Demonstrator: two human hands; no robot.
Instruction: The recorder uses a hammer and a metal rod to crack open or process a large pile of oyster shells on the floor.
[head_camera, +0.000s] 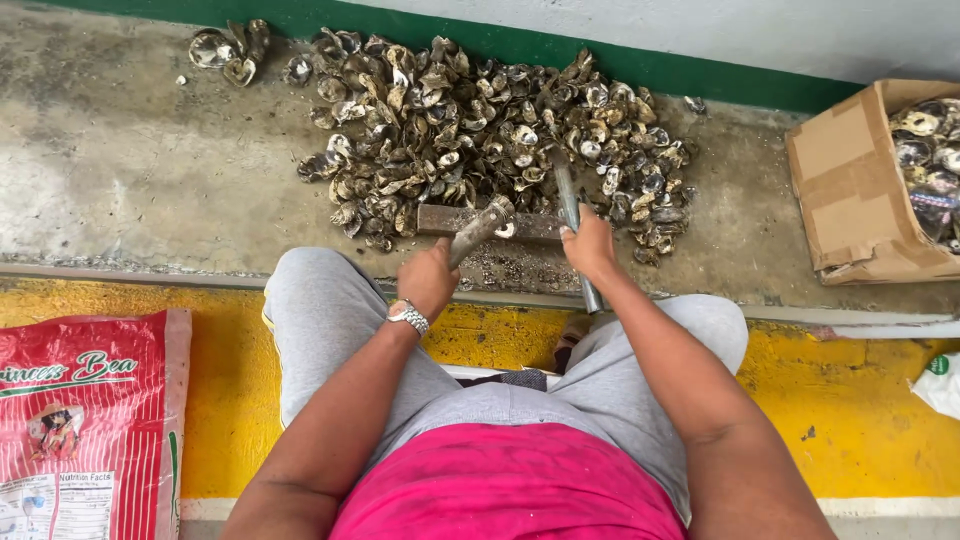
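Oyster shells (470, 130) lie heaped on the concrete floor (120, 170) against the green-banded wall, right in front of a seated person in grey trousers and a pink top. Just at the near edge of the heap lies a flat rusty metal bar (530, 226), set crosswise on the floor, with dark shell grit scattered below it.

The left hand (428, 280), with a silver wristwatch at the wrist, has its fingers closed around a long, rough oyster (482, 227), whose far end rests on the bar. The right hand (588, 245) has its fingers wrapped around a grey metal rod (572, 225) that runs from the shell heap, across the bar, and down toward the person's right knee. The two hands sit close together above the bar, the oyster and the rod just beside each other but apart.

A few loose shells (230, 50) lie separate from the heap, near the wall at the far left. An open cardboard box (850, 190) stands on the floor well to the right, with more shells inside. A yellow painted step (850, 400) runs under the person's legs. A red printed sack (90, 420) lies on it at the left, and a white bag (940, 385) shows at the right edge.
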